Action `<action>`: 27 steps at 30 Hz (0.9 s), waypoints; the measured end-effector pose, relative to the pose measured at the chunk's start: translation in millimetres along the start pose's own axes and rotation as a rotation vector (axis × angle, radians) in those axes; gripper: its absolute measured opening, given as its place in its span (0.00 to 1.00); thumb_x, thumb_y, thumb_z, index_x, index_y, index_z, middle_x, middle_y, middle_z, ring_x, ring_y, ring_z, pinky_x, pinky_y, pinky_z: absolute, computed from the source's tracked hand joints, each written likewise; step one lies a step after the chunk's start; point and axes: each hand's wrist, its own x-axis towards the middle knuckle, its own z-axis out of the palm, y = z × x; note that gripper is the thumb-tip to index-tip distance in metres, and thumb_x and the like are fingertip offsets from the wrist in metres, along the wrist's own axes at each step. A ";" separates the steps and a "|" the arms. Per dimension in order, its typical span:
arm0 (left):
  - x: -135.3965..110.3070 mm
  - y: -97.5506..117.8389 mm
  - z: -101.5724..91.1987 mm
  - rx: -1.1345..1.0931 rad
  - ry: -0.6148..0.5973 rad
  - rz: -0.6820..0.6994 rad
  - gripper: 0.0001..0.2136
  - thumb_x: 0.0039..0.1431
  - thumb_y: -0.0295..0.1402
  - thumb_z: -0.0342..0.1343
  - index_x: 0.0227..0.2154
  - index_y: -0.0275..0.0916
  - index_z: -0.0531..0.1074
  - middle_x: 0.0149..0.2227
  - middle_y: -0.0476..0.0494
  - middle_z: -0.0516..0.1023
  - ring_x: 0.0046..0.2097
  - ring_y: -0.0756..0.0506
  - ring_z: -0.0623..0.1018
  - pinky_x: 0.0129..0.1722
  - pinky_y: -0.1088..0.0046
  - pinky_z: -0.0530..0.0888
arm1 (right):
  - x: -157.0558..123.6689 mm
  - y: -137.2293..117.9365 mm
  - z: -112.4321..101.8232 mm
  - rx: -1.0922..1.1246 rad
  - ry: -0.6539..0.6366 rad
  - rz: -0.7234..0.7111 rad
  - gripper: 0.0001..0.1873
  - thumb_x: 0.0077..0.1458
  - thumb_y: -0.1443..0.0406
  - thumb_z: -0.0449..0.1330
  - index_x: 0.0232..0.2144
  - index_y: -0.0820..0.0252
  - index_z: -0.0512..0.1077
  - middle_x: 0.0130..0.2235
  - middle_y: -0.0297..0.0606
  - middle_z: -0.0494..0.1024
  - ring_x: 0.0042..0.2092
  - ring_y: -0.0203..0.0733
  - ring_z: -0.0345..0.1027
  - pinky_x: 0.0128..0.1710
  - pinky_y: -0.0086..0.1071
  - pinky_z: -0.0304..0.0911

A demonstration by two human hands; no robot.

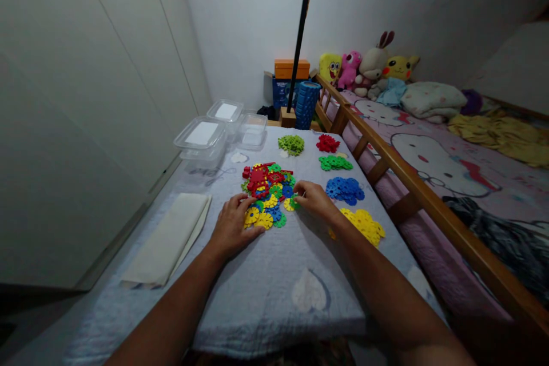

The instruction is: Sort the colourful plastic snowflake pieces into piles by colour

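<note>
Pale-blue cloth [266,289] beside a bed rail [403,176] bears mixed pieces [271,190], left hand [234,223] spread, empty, right hand [316,201] curled (hold unclear).

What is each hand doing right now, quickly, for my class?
Left hand: open, resting against the mixed pile.
Right hand: curled at a green piece; whether its grip is closed cannot be told.

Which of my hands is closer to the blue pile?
Your right. The right hand is just left of the blue pile, at the right edge of the mixed pile; the left hand is farther away, at the mixed pile's left edge.
</note>
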 end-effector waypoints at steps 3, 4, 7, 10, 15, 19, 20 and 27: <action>-0.3 -1.1 1.3 0.003 -0.001 0.002 0.32 0.48 0.43 0.68 0.57 0.43 0.71 0.60 0.38 0.67 0.60 0.33 0.70 0.61 0.49 0.69 | 19.8 10.9 -19.1 0.102 0.058 0.040 0.04 0.49 0.70 0.62 0.30 0.59 0.74 0.28 0.30 0.75 0.31 0.35 0.68 0.34 0.27 0.61; -0.3 -1.4 1.5 0.004 -0.002 0.004 0.32 0.48 0.43 0.68 0.57 0.43 0.71 0.60 0.37 0.67 0.60 0.33 0.70 0.61 0.49 0.69 | 27.8 16.6 -26.3 0.136 0.107 0.074 0.03 0.49 0.70 0.62 0.29 0.59 0.73 0.27 0.30 0.74 0.29 0.35 0.67 0.32 0.27 0.61; 0.0 -2.2 1.6 0.000 0.000 0.012 0.32 0.49 0.44 0.68 0.57 0.43 0.71 0.61 0.37 0.67 0.59 0.33 0.70 0.61 0.49 0.69 | 52.2 37.3 -46.9 0.234 0.287 0.248 0.04 0.48 0.72 0.60 0.27 0.60 0.70 0.23 0.28 0.71 0.24 0.33 0.65 0.25 0.25 0.60; 0.0 -3.0 1.6 -0.012 0.000 0.024 0.32 0.48 0.44 0.68 0.57 0.43 0.71 0.60 0.37 0.67 0.59 0.33 0.71 0.60 0.48 0.70 | 72.4 56.7 -61.7 0.337 0.465 0.412 0.08 0.45 0.76 0.59 0.27 0.60 0.68 0.21 0.27 0.69 0.22 0.32 0.66 0.23 0.23 0.61; 0.0 -3.4 2.1 -0.017 0.009 0.037 0.31 0.49 0.42 0.68 0.57 0.46 0.70 0.60 0.38 0.68 0.59 0.33 0.71 0.60 0.48 0.70 | 92.4 74.0 -69.1 0.419 0.619 0.560 0.11 0.45 0.79 0.59 0.27 0.60 0.66 0.19 0.26 0.68 0.20 0.30 0.66 0.21 0.21 0.62; 0.1 -2.8 1.7 -0.014 -0.003 0.031 0.31 0.49 0.43 0.68 0.57 0.46 0.71 0.60 0.39 0.67 0.59 0.33 0.71 0.60 0.48 0.70 | 99.8 80.3 -66.4 0.468 0.659 0.640 0.12 0.48 0.80 0.58 0.26 0.60 0.65 0.17 0.25 0.66 0.19 0.30 0.65 0.20 0.20 0.62; 0.1 -2.7 1.6 -0.012 -0.004 0.028 0.31 0.49 0.43 0.68 0.57 0.46 0.71 0.60 0.39 0.67 0.59 0.33 0.71 0.60 0.49 0.70 | 100.9 81.9 -65.6 0.486 0.662 0.670 0.12 0.49 0.80 0.59 0.26 0.60 0.65 0.17 0.25 0.66 0.18 0.31 0.65 0.20 0.21 0.62; 0.2 -1.5 0.7 -0.009 -0.018 0.023 0.31 0.49 0.44 0.68 0.57 0.45 0.70 0.61 0.38 0.67 0.59 0.33 0.71 0.60 0.48 0.70 | 101.2 90.5 -62.7 0.549 0.652 0.701 0.14 0.46 0.77 0.63 0.25 0.57 0.63 0.16 0.25 0.66 0.19 0.34 0.66 0.19 0.24 0.63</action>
